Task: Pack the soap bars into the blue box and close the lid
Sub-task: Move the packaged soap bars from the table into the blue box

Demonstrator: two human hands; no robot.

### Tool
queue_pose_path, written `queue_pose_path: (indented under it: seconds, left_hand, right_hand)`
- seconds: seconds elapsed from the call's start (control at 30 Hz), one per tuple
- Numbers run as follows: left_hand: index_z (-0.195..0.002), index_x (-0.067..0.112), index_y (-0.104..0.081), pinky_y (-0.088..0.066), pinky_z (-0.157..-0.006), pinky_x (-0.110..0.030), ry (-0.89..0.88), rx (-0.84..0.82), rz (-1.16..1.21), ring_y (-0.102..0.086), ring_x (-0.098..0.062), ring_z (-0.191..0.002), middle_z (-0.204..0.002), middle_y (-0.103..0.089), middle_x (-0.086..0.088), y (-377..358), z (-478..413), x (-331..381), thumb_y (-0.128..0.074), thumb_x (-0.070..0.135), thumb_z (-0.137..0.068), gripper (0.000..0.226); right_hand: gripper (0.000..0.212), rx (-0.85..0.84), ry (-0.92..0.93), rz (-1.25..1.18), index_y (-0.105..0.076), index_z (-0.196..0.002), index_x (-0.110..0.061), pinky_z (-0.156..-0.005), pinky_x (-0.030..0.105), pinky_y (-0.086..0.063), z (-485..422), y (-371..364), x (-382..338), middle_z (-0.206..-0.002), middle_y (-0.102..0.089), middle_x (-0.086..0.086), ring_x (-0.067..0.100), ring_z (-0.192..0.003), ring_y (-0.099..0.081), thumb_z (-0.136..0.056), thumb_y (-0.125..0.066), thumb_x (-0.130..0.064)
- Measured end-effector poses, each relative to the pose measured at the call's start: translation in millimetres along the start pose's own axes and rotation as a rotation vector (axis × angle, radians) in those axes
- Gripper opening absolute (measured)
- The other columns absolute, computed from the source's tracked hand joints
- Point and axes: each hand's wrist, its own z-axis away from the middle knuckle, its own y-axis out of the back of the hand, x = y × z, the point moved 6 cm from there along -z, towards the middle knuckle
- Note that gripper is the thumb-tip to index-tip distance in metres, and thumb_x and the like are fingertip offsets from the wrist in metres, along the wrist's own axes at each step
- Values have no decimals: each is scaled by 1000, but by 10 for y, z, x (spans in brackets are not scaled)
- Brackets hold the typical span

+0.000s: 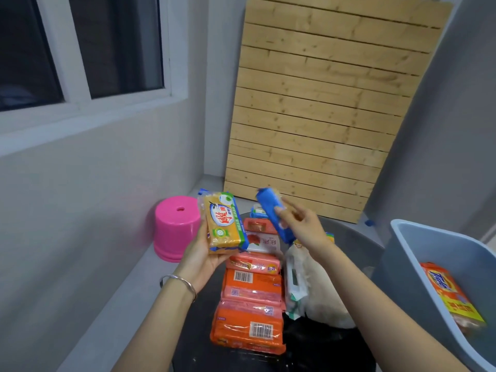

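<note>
My left hand [205, 253] holds a yellow wrapped soap bar [224, 224] upright above the dark round table [354, 240]. My right hand [300, 224] grips a blue wrapped soap bar [273, 213], tilted, just to the right of the yellow one. Below them several orange and pink soap packs [251, 304] lie in a row on the table. The blue box [440, 267] stands open at the right with one orange-yellow soap bar [453, 294] inside. No lid is in view.
A pink plastic stool [174, 226] stands on the floor at the left by the wall. A white wrapped pack [295, 280] and a pale cloth-like bundle [324, 296] lie right of the soap row. A slatted wooden board [322, 103] leans against the far wall.
</note>
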Motion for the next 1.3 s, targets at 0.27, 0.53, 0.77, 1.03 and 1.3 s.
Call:
queue_pose_path:
  seconds: [0.27, 0.53, 0.77, 1.03, 1.3]
  left_hand:
    - [-106, 22, -62, -58, -75, -43, 56, -29, -182, -73, -26, -86, -94, -76, -9, -191, 235, -201, -45, 52, -87, 39]
    - [-104, 13, -65, -59, -54, -29, 139, -117, -244, -74, -19, -67, -82, -77, -9, -676, 518, -347, -51, 35, -90, 30]
    - [-102, 23, -65, -55, -77, -45, 118, -258, -131, -74, -21, -73, -84, -77, -3, -1431, 733, -405, -48, 41, -91, 28]
    - [-114, 26, -66, -55, -85, -37, 147, -463, -355, -69, -22, -100, -108, -73, -5, -2348, 997, -705, -51, 59, -81, 49]
    - [-117, 26, -65, -54, -82, -33, 130, -597, -368, -70, -20, -98, -106, -74, -4, -2922, 1125, -916, -46, 58, -83, 50]
  right_hand:
    - [48, -26, -405, -1042, -67, -108, -9, -86, 39, -45, 758, 240, -207, -98, -74, 17, 30, -93, -62, -87, -54, -50]
    - [45, -162, -369, -900, -56, -112, 7, -88, 48, -50, 1307, 696, -716, -106, -63, 29, 41, -98, -61, -69, -58, -5]
    - [27, -6, -352, -689, -65, -106, -4, -75, 39, -57, 1445, 1221, -712, -84, -75, 13, 23, -68, -71, -87, -59, -23]
    - [35, 62, -232, -345, -65, -116, -10, -89, 34, -55, 1575, 1560, -483, -104, -75, 12, 25, -92, -72, -88, -59, -32]
    - [42, -16, -302, -522, -62, -122, -17, -82, 39, -58, 1663, 1919, -399, -104, -75, 9, 24, -90, -74, -89, -57, -42]
